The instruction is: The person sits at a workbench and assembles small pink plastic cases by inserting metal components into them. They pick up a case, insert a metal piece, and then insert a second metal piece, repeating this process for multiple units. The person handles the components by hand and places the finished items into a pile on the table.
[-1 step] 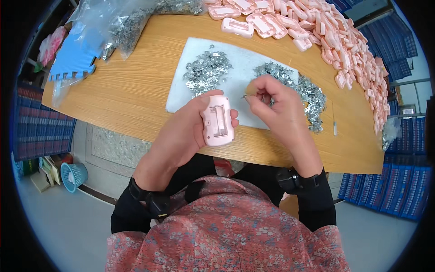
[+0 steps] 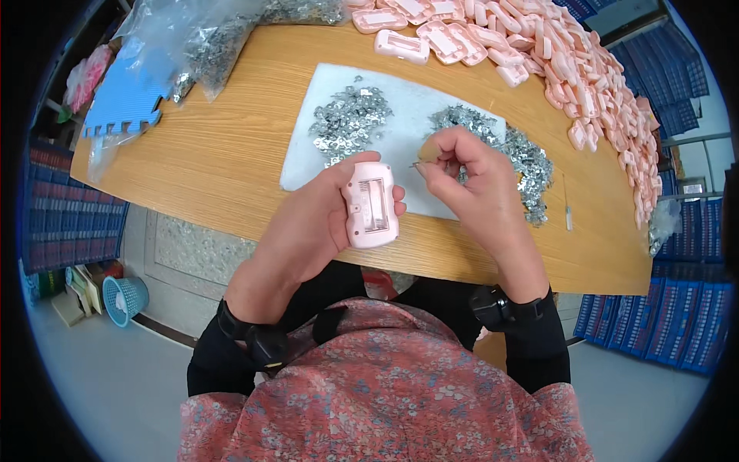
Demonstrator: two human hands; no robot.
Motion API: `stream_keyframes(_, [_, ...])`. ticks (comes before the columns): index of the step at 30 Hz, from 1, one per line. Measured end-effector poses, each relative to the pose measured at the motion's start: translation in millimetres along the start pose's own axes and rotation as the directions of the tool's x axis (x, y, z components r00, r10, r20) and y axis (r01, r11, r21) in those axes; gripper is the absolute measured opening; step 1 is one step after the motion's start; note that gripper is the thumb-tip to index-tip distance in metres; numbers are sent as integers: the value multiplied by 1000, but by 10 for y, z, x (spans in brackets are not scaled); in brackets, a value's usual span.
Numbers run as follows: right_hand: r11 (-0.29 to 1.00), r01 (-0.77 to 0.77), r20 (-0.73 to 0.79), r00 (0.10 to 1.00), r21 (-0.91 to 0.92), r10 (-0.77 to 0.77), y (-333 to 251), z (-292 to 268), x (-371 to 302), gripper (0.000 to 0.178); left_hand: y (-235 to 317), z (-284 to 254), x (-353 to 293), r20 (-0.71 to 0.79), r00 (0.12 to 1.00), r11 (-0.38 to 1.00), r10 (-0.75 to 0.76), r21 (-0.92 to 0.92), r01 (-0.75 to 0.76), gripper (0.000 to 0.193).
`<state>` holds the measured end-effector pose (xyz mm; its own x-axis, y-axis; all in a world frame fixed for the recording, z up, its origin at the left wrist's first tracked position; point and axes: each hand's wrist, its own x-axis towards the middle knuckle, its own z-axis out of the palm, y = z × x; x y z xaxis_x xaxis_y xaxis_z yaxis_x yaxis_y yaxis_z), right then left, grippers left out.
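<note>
My left hand [image 2: 312,212] is wrapped round a pale pink plastic casing [image 2: 360,223], held over the table's near edge. The casing has waisted sides and a long rectangular battery recess facing up. To its right, my right hand [image 2: 477,173] pinches a tiny metal piece [image 2: 416,164] between thumb and forefinger, apart from the casing. Below the hands lies a white foam sheet [image 2: 304,154]. On it are two heaps of small shiny metal plates, a left heap [image 2: 350,119] and a right heap [image 2: 530,165] that spills onto the wood beside my right hand.
A large pile of pink casings [image 2: 570,77] covers the table's far right. Clear bags of metal parts [image 2: 223,54] and a blue foam mat [image 2: 127,100] lie far left. A thin pen-like tool [image 2: 569,218] rests at right. Blue crates [image 2: 654,323] stand beyond the table [image 2: 208,154].
</note>
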<state>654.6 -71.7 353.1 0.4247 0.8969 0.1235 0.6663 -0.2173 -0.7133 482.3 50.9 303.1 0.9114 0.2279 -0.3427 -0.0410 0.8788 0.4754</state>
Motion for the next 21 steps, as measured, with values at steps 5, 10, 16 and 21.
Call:
stream_keyframes(5, [988,128,7,992,84,-129,-116,-47,-90,14,29,139,35,39,999,984,-9,178,2,57])
stream_keyframes(10, [970,230,-1,973,-74,-231,-68,-46,-120,15,2,166,90,78,997,973,-25,232,6,60])
stream_keyframes(16, [936,302,-63,946,-183,-318,-107,18,-154,17,-85,108,176,82,997,968,-5,251,-16,57])
stream_keyframes(21, [841,386,26,913,-378,-408,-61,27,-223,20,-123,73,197,36,999,959,14,282,-24,53])
